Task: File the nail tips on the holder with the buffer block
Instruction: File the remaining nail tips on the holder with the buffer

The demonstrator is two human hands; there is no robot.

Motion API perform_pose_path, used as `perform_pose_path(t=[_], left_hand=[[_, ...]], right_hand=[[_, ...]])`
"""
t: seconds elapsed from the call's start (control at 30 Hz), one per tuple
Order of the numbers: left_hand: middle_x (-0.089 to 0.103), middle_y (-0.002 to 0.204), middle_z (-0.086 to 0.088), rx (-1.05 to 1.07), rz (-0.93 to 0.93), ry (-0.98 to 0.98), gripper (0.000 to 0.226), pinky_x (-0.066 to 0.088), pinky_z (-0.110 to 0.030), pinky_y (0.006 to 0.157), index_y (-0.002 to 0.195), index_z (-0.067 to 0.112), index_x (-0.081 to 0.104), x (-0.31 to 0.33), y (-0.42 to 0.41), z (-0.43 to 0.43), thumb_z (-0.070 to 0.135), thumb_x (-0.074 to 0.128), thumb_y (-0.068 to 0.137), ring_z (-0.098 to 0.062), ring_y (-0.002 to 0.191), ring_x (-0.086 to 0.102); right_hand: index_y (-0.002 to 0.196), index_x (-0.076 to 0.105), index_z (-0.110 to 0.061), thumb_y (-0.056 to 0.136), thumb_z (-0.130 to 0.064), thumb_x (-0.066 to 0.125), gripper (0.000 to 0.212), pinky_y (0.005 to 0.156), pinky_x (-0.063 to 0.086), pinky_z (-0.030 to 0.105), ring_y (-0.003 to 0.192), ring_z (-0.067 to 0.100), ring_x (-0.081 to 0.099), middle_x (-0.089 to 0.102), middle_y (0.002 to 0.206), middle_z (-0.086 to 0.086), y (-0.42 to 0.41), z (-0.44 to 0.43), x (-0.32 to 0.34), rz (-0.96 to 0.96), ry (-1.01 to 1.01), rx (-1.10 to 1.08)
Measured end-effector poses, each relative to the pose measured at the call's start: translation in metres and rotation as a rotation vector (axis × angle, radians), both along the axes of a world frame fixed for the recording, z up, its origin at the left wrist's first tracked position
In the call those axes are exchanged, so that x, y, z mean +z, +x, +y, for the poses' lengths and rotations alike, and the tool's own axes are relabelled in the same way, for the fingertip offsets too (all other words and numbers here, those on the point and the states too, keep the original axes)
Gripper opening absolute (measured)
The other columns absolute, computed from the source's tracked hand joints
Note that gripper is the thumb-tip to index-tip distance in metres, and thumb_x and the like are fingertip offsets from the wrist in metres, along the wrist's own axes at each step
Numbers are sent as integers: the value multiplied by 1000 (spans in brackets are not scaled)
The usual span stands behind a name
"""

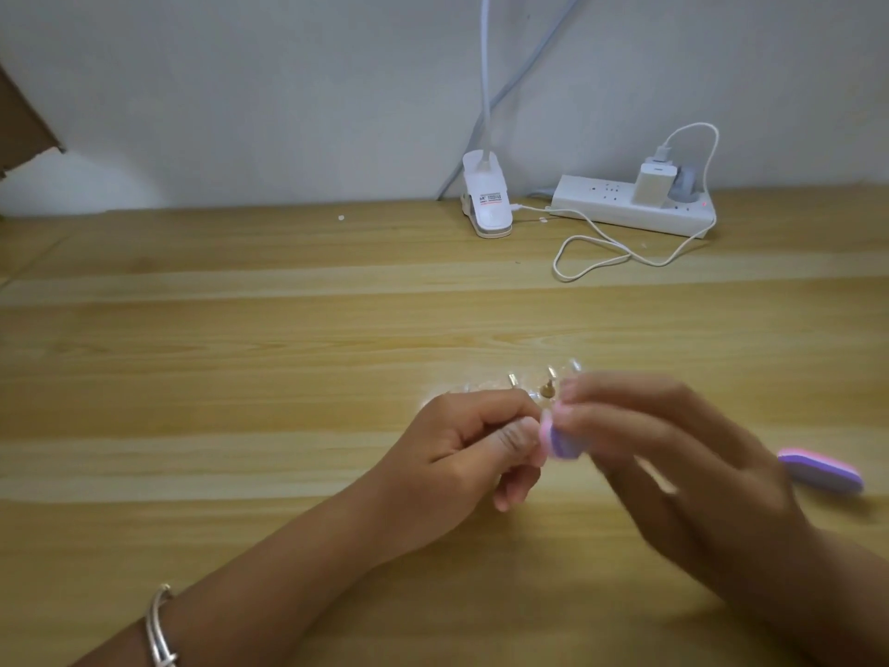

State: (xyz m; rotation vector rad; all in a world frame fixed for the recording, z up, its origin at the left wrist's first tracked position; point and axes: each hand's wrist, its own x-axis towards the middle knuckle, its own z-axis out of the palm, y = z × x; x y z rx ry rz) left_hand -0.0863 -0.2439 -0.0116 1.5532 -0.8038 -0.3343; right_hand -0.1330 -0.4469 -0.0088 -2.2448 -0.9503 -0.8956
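Note:
My left hand (474, 442) has its fingers curled round part of a clear nail tip holder (543, 385), whose small metal-ended arms fan out just beyond my fingers above the wooden table (240, 377). My right hand (673, 454), blurred, pinches a small pink and purple buffer block (558, 438) by its fingertips. The block sits right against my left thumb and the holder. The nail tips themselves are too small and blurred to make out.
A second pink and purple buffer block (820, 471) lies on the table to the right of my right hand. At the back stand a white clip lamp (486, 199) and a white power strip (635, 207) with a looping white cable (596, 255).

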Motion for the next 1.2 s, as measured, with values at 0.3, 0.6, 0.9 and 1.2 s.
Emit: perform_pose_path(t=[0.3, 0.6, 0.9, 1.2], left_hand=[[49, 58, -4, 76, -111, 48, 25, 39, -30, 53, 78, 11, 61, 3, -2, -1, 12, 49, 100, -15, 52, 45], [49, 62, 12, 116, -206, 97, 23, 37, -33, 52, 78, 19, 63, 4, -1, -2, 11, 52, 97, -11, 56, 44], [54, 64, 19, 141, -220, 101, 19, 38, -19, 57, 80, 11, 66, 2, 0, -2, 6, 55, 95, -2, 58, 47], [66, 73, -4, 127, -116, 11, 16, 47, -26, 59, 86, 0, 70, 1, 0, -2, 6, 57, 93, -5, 69, 60]], right_hand=[[115, 69, 3, 89, 11, 60, 28, 90, 54, 37, 105, 28, 68, 67, 113, 18, 3, -7, 0, 4, -24, -45], [115, 69, 3, 87, 11, 61, 30, 90, 54, 35, 105, 27, 68, 67, 112, 18, 4, -9, 2, -37, -18, -81], [116, 68, 1, 90, 11, 60, 28, 92, 54, 33, 107, 20, 66, 68, 111, 16, 12, -10, 0, -40, 7, -122], [113, 67, -1, 91, 9, 62, 25, 96, 51, 26, 104, 18, 66, 68, 109, 16, 14, -9, 0, -52, 39, -134]])
